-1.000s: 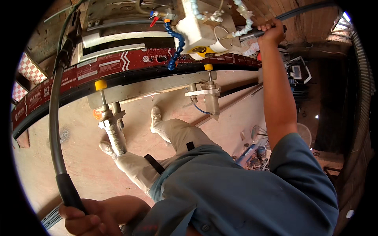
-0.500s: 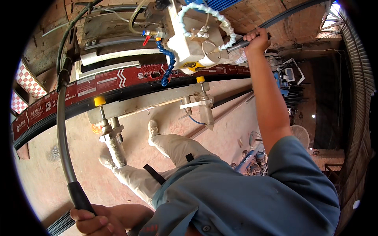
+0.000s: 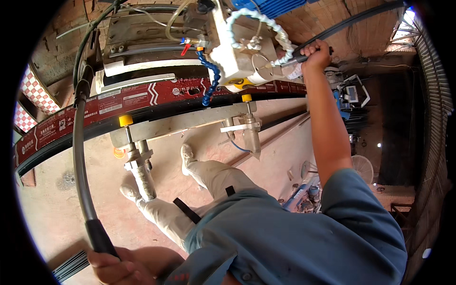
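Observation:
My left hand [image 3: 116, 268] is wrapped round the black grip of a long grey metal lever [image 3: 78, 156] at the lower left. The lever rises to a pivot at the far left. At the upper right my right hand [image 3: 316, 57] is closed round a dark handle [image 3: 299, 58] on the side of a pale machine head [image 3: 230, 59]. A blue segmented coolant hose [image 3: 209, 76] hangs from the head, and a white one [image 3: 259, 14] loops over it. Below the head lies a long dark profile [image 3: 99, 126] with red printed film [image 3: 135, 98]. The head's tool is hidden.
Two air-cylinder clamps with yellow pads, a left one [image 3: 140, 166] and a right one [image 3: 250, 133], stand on a metal bar [image 3: 178, 123] between me and the profile. Black bars [image 3: 71, 268] lie at the lower left. A fan [image 3: 362, 170] and equipment stand to the right.
The machine, lever and clamps sit slightly farther right in the picture, as if the view shifted. My right hand appears a little farther right and lower; both hands keep their grips.

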Demonstrator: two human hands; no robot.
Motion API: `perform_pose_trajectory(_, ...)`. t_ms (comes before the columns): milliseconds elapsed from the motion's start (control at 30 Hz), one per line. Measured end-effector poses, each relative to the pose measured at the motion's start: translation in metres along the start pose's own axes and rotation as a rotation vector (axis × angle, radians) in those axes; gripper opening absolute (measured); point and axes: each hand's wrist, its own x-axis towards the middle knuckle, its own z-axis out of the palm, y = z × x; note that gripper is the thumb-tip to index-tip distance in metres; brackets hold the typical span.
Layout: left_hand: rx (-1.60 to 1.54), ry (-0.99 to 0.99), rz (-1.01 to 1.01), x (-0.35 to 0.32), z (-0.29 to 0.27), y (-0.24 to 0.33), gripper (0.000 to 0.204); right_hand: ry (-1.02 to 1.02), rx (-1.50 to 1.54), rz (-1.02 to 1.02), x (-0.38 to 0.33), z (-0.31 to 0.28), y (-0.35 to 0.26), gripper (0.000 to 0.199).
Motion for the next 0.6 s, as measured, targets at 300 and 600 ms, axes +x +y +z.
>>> perform_pose_trajectory(300, -0.071, 0.0, 0.09, -0.007, 0.001, -0.01, 0.021, 0.042, -0.015, 0.06, 0.003, -0.004, 0.003, 0.024)
perform_pose_trajectory(600, -0.055, 0.039, 0.103, -0.005, 0.005, -0.01, 0.017, 0.003, 0.008, 0.04, -0.002, 0.006, 0.001, 0.025)
